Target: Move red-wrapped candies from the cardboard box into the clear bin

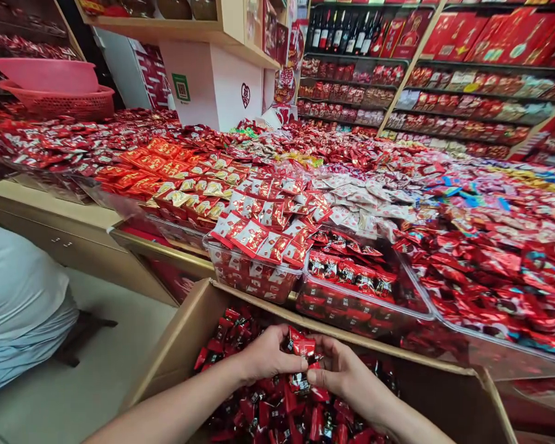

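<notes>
Both my hands are inside an open cardboard box (176,345) filled with red and black wrapped candies (277,413). My left hand (266,354) and my right hand (337,367) meet over the pile, fingers closed together around a small bunch of red candy packets (301,346). Just beyond the box stands a clear plastic bin (374,305) holding the same dark red candies, partly filled.
A second clear bin (254,277) heaped with red and white packets sits left of it. Piles of wrapped sweets cover the long display (444,203). Pink baskets (55,92) sit at the back left. Shelves of boxes and bottles (444,61) line the wall. A person in light clothing (18,302) is at the left.
</notes>
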Tool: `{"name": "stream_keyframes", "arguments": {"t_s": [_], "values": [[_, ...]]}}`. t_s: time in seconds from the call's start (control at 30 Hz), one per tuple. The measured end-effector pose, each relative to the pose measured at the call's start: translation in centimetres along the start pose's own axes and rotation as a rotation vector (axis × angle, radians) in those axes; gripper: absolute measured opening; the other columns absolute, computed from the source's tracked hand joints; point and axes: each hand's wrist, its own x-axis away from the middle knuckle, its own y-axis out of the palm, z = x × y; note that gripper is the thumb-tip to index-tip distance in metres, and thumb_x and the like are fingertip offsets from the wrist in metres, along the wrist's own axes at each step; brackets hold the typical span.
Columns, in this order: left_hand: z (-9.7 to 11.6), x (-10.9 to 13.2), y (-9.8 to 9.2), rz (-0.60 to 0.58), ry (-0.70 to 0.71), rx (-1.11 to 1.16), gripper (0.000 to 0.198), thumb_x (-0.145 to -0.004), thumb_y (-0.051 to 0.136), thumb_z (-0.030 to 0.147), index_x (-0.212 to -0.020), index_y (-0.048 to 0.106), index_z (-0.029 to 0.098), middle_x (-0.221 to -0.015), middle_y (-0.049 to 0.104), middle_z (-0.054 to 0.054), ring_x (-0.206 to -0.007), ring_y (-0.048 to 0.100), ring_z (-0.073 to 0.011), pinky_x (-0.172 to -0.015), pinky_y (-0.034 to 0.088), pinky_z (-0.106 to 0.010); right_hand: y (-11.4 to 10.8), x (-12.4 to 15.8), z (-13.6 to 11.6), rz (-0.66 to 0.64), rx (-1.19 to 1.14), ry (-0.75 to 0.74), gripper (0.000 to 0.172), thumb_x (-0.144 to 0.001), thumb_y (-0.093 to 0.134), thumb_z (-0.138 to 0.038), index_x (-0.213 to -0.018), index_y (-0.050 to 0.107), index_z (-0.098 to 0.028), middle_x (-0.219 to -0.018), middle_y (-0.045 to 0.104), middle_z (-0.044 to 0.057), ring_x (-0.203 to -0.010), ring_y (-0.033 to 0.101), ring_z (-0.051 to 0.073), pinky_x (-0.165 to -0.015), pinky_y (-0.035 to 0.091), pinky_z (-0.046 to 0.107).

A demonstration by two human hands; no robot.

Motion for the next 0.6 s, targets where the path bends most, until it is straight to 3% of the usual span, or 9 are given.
{"name": "stream_keyframes", "arguments": {"t_s": [0.13,0.27,0.37,0.47,0.6], "values": [[1.3,0.3,0.1,-0.049,-0.108,0.144,0.035,-0.046,0.063,0.008,-0.079,0.054,0.014,-0.071,0.056,0.003,-0.065,0.047,-0.0095,-0.063,0.035,-0.021,0.1,0.4,-0.1,-0.020,0.003,-0.024,0.042,-0.058,0.066,-0.017,-0.097,0.050,-0.018,-0.088,0.053,0.002,-0.063,0.049,0.009,-0.058,0.040,0.022],[1.7,0.4,-0.9,-0.054,-0.203,0.194,0.025,-0.042,0.054,0.002,-0.062,0.048,0.015,-0.050,0.046,0.008,-0.044,0.037,-0.0045,-0.044,0.026,-0.017,-0.4,1.4,-1.0,0.004,0.283,-0.121,0.027,-0.065,0.059,-0.014,-0.091,0.052,-0.019,-0.076,0.053,-0.001,-0.061,0.048,0.009,-0.054,0.038,0.020],[1.7,0.6,-1.5,-0.162,-0.299,0.353,0.024,-0.045,0.052,0.004,-0.066,0.048,0.016,-0.054,0.053,0.004,-0.046,0.045,-0.0082,-0.045,0.029,-0.019,-0.8,1.9,-2.1,-0.024,0.603,-0.438,0.007,-0.070,0.055,-0.013,-0.075,0.057,-0.019,-0.068,0.057,0.000,-0.063,0.050,0.010,-0.058,0.039,0.021],[1.5,0.9,-1.0,-0.281,-0.369,0.470,0.032,-0.046,0.056,0.004,-0.073,0.049,0.018,-0.066,0.060,0.000,-0.055,0.053,-0.0126,-0.050,0.032,-0.021,-1.2,1.8,-2.5,-0.069,0.790,-0.815,0.011,-0.071,0.055,-0.010,-0.068,0.057,-0.019,-0.065,0.061,0.000,-0.063,0.052,0.010,-0.061,0.039,0.022],[1.9,1.5,0.8,-0.240,-0.264,0.527,0.029,-0.045,0.060,0.001,-0.069,0.052,0.015,-0.059,0.056,0.003,-0.051,0.049,-0.0075,-0.050,0.030,-0.018,-1.5,1.5,-2.6,-0.051,0.813,-0.970,0.017,-0.069,0.058,-0.005,-0.075,0.055,-0.021,-0.068,0.063,-0.001,-0.063,0.053,0.010,-0.063,0.039,0.025]]}}
